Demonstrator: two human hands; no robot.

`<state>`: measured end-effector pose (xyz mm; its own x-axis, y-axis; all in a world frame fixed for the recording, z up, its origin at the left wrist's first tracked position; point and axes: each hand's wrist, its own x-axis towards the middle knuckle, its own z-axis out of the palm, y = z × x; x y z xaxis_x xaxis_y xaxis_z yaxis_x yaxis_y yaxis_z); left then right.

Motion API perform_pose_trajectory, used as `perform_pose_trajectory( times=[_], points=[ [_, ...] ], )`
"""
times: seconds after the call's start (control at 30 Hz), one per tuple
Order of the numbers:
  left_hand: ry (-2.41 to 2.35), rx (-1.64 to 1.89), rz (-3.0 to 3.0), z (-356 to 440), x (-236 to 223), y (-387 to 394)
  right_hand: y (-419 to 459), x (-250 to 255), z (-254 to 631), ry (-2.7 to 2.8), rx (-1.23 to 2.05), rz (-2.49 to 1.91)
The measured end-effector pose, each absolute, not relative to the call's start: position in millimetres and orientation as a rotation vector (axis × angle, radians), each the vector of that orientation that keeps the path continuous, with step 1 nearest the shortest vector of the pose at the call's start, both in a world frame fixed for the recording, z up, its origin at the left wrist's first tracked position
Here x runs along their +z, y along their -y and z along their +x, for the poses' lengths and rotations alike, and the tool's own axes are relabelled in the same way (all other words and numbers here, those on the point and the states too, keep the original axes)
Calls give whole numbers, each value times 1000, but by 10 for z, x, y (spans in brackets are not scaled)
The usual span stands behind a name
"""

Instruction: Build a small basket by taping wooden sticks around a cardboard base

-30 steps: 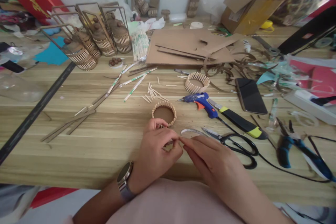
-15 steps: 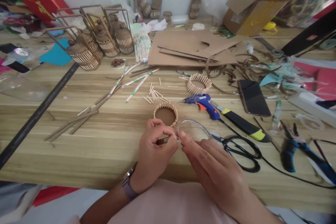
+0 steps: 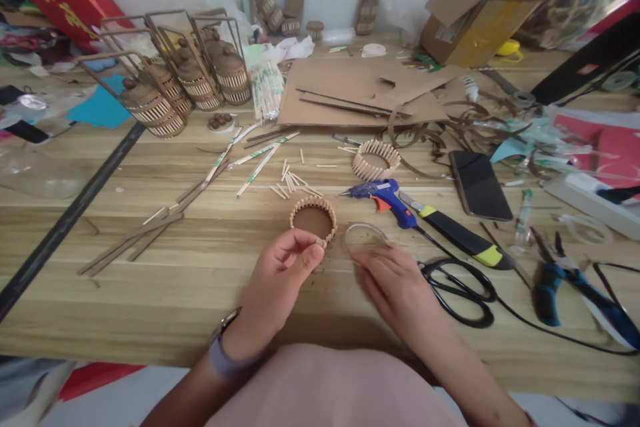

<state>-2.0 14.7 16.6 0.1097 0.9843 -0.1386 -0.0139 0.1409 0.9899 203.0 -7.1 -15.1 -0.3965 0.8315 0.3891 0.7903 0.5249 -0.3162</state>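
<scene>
My left hand (image 3: pixel 283 273) is curled in a pinch just in front of a small round basket ring of upright sticks with a brown base (image 3: pixel 313 217); a tiny brown piece shows at its fingertips. My right hand (image 3: pixel 395 287) lies to the right, its fingertips closed on the end of a thin clear strip (image 3: pixel 365 235) that curls into a loop on the table. The two hands are apart.
A blue glue gun (image 3: pixel 383 195), a yellow-black knife (image 3: pixel 457 233), black scissors (image 3: pixel 463 283), a phone (image 3: pixel 479 183) and blue pliers (image 3: pixel 550 277) lie to the right. A second stick ring (image 3: pixel 376 159), loose sticks (image 3: pixel 290 181), cardboard sheets (image 3: pixel 350 87) and finished wooden baskets (image 3: pixel 165 97) sit further back.
The hands have come apart. My left hand moved up to the stick ring, and my right hand drew away to the right with the clear strip, which now curls into a loop.
</scene>
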Motion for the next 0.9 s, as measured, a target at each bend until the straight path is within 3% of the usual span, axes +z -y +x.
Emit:
perform_pose_trajectory(
  times=[0.4,0.7,0.9],
  points=[
    [-1082,833,1103,57,235,-132,449,-267,3132,2222,10,-1684],
    [-907,830,772,130,146,-106,379,-190,3372,2345,216,-1743],
    [-904,705,932,139,217,-90,434,0,3358,2054,200,-1797]
  ],
)
